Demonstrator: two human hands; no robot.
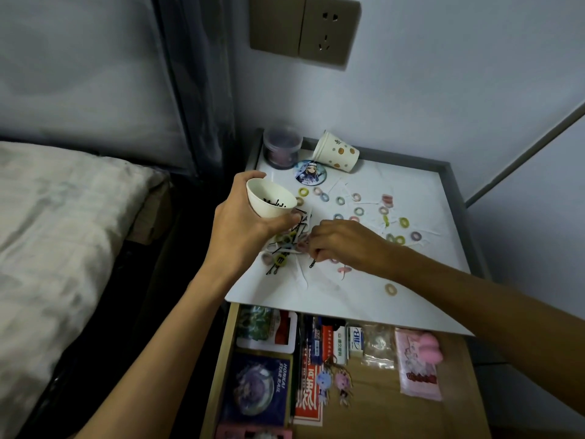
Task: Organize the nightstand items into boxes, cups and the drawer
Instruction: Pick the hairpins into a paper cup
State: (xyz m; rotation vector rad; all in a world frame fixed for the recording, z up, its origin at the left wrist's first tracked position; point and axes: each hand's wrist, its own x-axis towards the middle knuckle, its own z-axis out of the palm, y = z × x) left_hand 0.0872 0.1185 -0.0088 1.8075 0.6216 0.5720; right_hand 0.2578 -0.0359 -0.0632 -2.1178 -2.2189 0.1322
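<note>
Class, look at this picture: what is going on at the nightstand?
A person is sorting clutter. The left hand holds a white cup with black pins inside, above the nightstand top. The right hand pinches a black hairpin from the pile there. Small coloured hair ties lie scattered, a dotted cup lies tipped at the back, and the drawer below stands open.

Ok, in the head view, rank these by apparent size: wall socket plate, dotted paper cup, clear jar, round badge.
Largest: wall socket plate.
Next: dotted paper cup and clear jar, which look about alike, so I leave them unranked.
Smallest: round badge.
</note>
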